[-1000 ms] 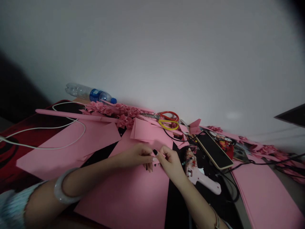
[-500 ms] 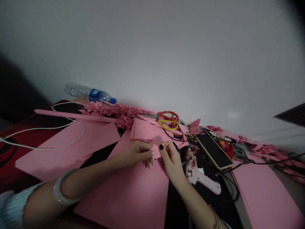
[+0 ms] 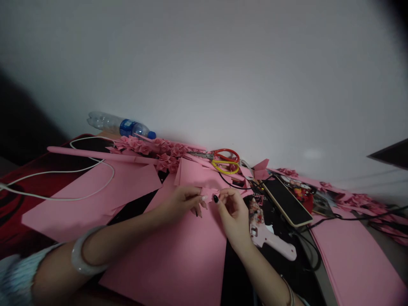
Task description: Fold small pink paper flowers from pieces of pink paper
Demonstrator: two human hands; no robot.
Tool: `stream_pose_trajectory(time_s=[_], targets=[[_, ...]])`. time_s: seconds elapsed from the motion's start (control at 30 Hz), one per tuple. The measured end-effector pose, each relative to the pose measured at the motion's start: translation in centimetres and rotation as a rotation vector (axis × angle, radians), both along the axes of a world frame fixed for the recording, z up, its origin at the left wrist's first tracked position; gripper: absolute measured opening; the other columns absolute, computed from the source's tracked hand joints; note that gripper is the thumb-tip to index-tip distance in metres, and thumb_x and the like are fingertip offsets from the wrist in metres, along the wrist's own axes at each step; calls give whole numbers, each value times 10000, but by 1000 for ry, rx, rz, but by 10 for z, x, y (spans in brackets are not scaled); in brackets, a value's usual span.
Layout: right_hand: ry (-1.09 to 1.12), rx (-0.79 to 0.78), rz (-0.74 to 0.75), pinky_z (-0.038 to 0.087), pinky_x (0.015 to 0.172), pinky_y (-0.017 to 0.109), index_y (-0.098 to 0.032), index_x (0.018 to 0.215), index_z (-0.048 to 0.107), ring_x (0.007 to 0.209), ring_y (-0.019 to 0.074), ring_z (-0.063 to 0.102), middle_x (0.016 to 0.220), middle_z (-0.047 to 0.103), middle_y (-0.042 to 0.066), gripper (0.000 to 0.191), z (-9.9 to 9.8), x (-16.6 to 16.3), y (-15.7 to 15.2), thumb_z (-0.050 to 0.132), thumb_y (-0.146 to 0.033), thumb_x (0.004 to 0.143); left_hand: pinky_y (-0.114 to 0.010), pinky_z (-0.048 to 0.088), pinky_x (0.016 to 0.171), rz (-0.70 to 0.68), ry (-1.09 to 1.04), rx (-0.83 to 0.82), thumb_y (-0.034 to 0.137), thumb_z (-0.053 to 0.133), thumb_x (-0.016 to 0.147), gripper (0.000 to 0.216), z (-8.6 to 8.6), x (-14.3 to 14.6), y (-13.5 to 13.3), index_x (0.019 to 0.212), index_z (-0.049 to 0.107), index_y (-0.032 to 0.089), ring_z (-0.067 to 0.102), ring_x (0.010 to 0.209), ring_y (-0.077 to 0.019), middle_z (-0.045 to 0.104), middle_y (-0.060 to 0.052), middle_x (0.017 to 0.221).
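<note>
A small folded piece of pink paper [image 3: 208, 193] is pinched between my two hands, above a large pink sheet [image 3: 172, 255]. My left hand [image 3: 188, 202] holds its left side, thumb on top and other fingers curled below. On the right side, the thumb and bent fingers of my right hand [image 3: 232, 210] grip the edge. The fingers cover part of the paper, so its exact folds do not show. Just beyond lie stacked pink paper pieces [image 3: 197, 172]. A pink glue gun [image 3: 270, 241] rests right of my right hand.
Scissors with red and yellow handles [image 3: 225, 161] lie behind my hands, near pink paper flowers [image 3: 168, 155]. A plastic bottle [image 3: 110, 122] lies along the wall. To the right are a phone [image 3: 288, 202] and a pink paper stack [image 3: 357, 255]. A white cable [image 3: 63, 198] loops at left.
Both hands have shifted slightly and still hold the small paper. Its visible shape has altered from a pointed piece to a wider strip between the fingertips.
</note>
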State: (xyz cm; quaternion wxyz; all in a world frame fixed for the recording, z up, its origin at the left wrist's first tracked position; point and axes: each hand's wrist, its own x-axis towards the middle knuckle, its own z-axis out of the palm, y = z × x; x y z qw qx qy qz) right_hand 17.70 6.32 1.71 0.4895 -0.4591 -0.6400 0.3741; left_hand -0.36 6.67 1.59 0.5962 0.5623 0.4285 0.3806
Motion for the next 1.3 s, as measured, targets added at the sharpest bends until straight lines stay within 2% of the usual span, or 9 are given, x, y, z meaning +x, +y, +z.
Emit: stream_pose_trajectory(time_s=[0.13,0.27,0.33,0.43,0.53,0.63,1.1,1.3], targets=[[-111,12,18,357,570,263,-208,736,555,611,141,461,682,499,-22,136,-1,1,1,606,-252,854,-242,520,576,-35,11,24,416,597,890,304,-4,0,-1,732,639,160,651,545,-128,637,8,589],[-104,-59,56,314,537,252,-209,647,492,566,126,389,603,420,-47,245,2,-1,4,610,-291,844,-220,483,557,-39,99,56,386,586,901,280,0,0,-2,728,614,167,643,548,-124,617,23,582],[-75,-101,85,320,540,249,-205,663,512,573,126,388,604,418,-46,237,3,-1,4,601,-317,852,-210,466,549,-57,135,91,401,594,902,290,4,0,-3,723,589,173,642,559,-123,607,32,591],[-39,-142,119,326,543,246,-190,747,577,572,124,398,616,425,-48,194,4,-1,5,594,-344,863,-221,476,566,-92,74,113,471,528,938,350,7,-2,-5,758,583,176,644,573,-124,626,26,628],[-4,-205,165,304,503,240,-186,812,592,525,113,383,599,421,-59,200,2,0,4,596,-375,876,-246,486,577,-80,9,62,535,417,969,459,4,-3,-5,760,592,166,634,555,-134,649,-1,615],[8,-241,187,300,484,237,-187,846,587,504,109,392,587,447,-59,212,0,0,4,607,-396,880,-253,484,566,-49,-15,20,572,408,956,502,0,-2,-4,726,590,165,620,525,-137,643,-10,573],[44,-259,195,308,470,229,-185,880,600,503,107,427,590,480,-53,199,-4,1,4,620,-383,878,-225,448,487,-9,0,117,445,430,962,303,1,-1,-3,787,470,201,613,476,-121,598,41,600],[49,-274,195,297,450,226,-188,889,600,478,96,393,603,518,-42,209,-5,1,4,620,-396,887,-235,440,503,-15,48,161,422,460,942,266,3,-3,-3,809,485,193,610,477,-120,543,61,607]])
